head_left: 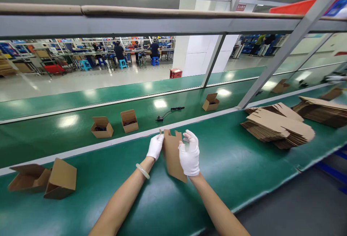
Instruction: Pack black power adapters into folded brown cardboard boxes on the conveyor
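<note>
While both hands (pixel 155 147) (pixel 190 156) touch the carton (pixel 172 153), green tabletop (pixel 227 171) flanks its edges.

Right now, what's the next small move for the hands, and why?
Probably fold in the upper tabs of the cardboard piece: they stick up, the left hand grips its left edge, and the right hand, fingers curled, is at its right edge.
</note>
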Demonstrator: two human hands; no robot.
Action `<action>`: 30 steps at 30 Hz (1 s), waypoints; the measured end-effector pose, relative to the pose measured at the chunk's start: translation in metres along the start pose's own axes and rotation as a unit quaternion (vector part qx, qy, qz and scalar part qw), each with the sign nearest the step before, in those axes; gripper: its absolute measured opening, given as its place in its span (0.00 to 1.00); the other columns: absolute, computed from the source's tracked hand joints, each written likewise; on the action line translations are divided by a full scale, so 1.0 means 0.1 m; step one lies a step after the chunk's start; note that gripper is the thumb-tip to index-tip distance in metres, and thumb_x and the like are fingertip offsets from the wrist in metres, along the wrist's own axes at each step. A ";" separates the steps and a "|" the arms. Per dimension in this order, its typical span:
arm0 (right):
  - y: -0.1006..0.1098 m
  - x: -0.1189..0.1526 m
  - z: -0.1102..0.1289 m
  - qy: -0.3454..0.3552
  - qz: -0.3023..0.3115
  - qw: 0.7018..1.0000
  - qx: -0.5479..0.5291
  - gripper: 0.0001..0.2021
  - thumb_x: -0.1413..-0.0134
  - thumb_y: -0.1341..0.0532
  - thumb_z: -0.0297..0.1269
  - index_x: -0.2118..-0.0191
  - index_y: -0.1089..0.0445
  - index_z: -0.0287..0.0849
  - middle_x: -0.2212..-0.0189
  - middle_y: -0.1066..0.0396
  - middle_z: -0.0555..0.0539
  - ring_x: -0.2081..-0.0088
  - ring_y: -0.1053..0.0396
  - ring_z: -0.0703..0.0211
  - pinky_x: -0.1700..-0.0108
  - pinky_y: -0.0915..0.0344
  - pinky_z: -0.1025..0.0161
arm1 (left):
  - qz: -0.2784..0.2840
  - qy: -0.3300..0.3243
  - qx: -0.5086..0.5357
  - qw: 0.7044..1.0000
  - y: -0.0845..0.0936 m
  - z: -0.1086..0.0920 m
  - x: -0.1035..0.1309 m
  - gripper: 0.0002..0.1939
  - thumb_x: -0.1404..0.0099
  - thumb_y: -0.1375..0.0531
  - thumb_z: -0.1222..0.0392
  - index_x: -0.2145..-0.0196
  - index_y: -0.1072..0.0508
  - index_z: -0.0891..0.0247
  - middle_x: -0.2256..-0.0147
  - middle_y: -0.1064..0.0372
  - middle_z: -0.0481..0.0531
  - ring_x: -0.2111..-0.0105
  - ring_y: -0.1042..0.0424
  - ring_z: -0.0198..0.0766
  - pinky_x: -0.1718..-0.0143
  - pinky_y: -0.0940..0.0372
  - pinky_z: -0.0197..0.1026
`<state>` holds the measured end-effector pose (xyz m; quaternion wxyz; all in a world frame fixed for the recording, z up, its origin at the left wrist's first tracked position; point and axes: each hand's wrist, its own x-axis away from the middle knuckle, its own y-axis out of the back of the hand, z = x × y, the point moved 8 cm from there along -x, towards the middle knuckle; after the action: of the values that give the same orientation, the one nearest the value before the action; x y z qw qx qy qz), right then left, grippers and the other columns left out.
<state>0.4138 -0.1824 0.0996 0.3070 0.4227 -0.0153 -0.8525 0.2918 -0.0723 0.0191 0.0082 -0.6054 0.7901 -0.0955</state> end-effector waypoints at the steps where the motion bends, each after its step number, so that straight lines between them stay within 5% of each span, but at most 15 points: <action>1: -0.01 -0.01 0.06 0.037 -0.017 0.999 0.026 0.16 0.47 0.49 0.29 0.51 0.39 0.39 0.51 0.39 0.37 0.53 0.35 0.52 0.57 0.34 0.55 | 0.011 -0.015 0.004 1.000 0.01 -0.06 0.02 0.22 0.44 0.46 0.41 0.72 0.30 0.66 0.71 0.28 0.52 0.71 0.32 0.37 0.70 0.37 0.37; 4: -0.13 -0.07 0.21 0.148 0.000 0.984 0.096 0.17 0.49 0.51 0.24 0.54 0.35 0.39 0.52 0.36 0.39 0.47 0.41 0.49 0.51 0.39 0.51 | 0.047 -0.079 -0.011 0.996 0.05 -0.22 0.07 0.20 0.40 0.50 0.44 0.74 0.31 0.64 0.70 0.28 0.52 0.71 0.32 0.38 0.67 0.36 0.39; 7: -0.29 -0.15 0.32 0.213 0.083 0.963 0.141 0.12 0.50 0.49 0.27 0.61 0.32 0.40 0.58 0.32 0.42 0.50 0.39 0.49 0.51 0.41 0.53 | -0.003 -0.123 -0.094 0.988 0.21 -0.32 0.09 0.19 0.38 0.52 0.48 0.76 0.32 0.64 0.72 0.29 0.53 0.73 0.33 0.38 0.69 0.37 0.40; 12: -0.54 -0.11 0.37 0.227 0.228 0.932 0.166 0.10 0.48 0.45 0.41 0.69 0.31 0.41 0.72 0.30 0.46 0.65 0.36 0.55 0.52 0.46 0.54 | -0.064 -0.138 -0.238 0.959 0.42 -0.38 0.07 0.18 0.37 0.54 0.53 0.79 0.34 0.62 0.76 0.31 0.53 0.74 0.32 0.40 0.69 0.37 0.41; 17: -0.74 0.15 0.30 0.230 0.298 0.920 0.107 0.17 0.42 0.51 0.38 0.80 0.36 0.42 0.83 0.38 0.50 0.76 0.43 0.61 0.61 0.45 0.61 | -0.027 -0.144 -0.253 0.956 0.41 -0.44 0.14 0.15 0.38 0.50 0.52 0.68 0.28 0.62 0.70 0.28 0.55 0.65 0.29 0.43 0.59 0.36 0.44; 20: -0.77 0.16 0.24 0.209 0.304 0.926 0.083 0.19 0.41 0.53 0.36 0.82 0.38 0.43 0.84 0.40 0.50 0.78 0.45 0.62 0.66 0.46 0.63 | 0.087 -0.149 -0.237 0.956 0.30 -0.47 0.23 0.24 0.43 0.43 0.50 0.50 0.34 0.61 0.56 0.30 0.56 0.55 0.32 0.44 0.52 0.38 0.44; 23: -0.78 0.14 0.26 0.207 0.319 0.923 0.054 0.19 0.42 0.52 0.36 0.83 0.39 0.43 0.85 0.41 0.51 0.78 0.44 0.62 0.65 0.45 0.63 | 0.205 -0.156 -0.264 0.930 0.19 -0.48 0.35 0.32 0.50 0.36 0.50 0.49 0.36 0.60 0.52 0.34 0.56 0.53 0.34 0.45 0.50 0.40 0.44; 27: -0.64 0.01 0.22 0.144 0.266 0.953 -0.005 0.12 0.45 0.49 0.37 0.74 0.32 0.42 0.75 0.31 0.47 0.69 0.36 0.58 0.58 0.42 0.59 | 0.214 -0.176 -0.313 0.909 0.25 -0.52 0.36 0.19 0.51 0.36 0.49 0.65 0.30 0.62 0.62 0.33 0.52 0.62 0.32 0.42 0.58 0.36 0.43; 30: -0.45 -0.16 -0.07 -0.055 0.159 0.984 -0.062 0.16 0.44 0.52 0.38 0.55 0.34 0.41 0.56 0.32 0.40 0.54 0.36 0.53 0.52 0.41 0.54 | 0.190 -0.205 -0.309 0.909 0.30 -0.62 0.35 0.17 0.51 0.36 0.51 0.68 0.32 0.62 0.56 0.36 0.54 0.57 0.34 0.44 0.54 0.38 0.45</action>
<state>0.4035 -0.1360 0.0931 0.4630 0.3473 -0.0460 -0.8142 0.2454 -0.0894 0.0791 0.0006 -0.4222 0.8613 0.2827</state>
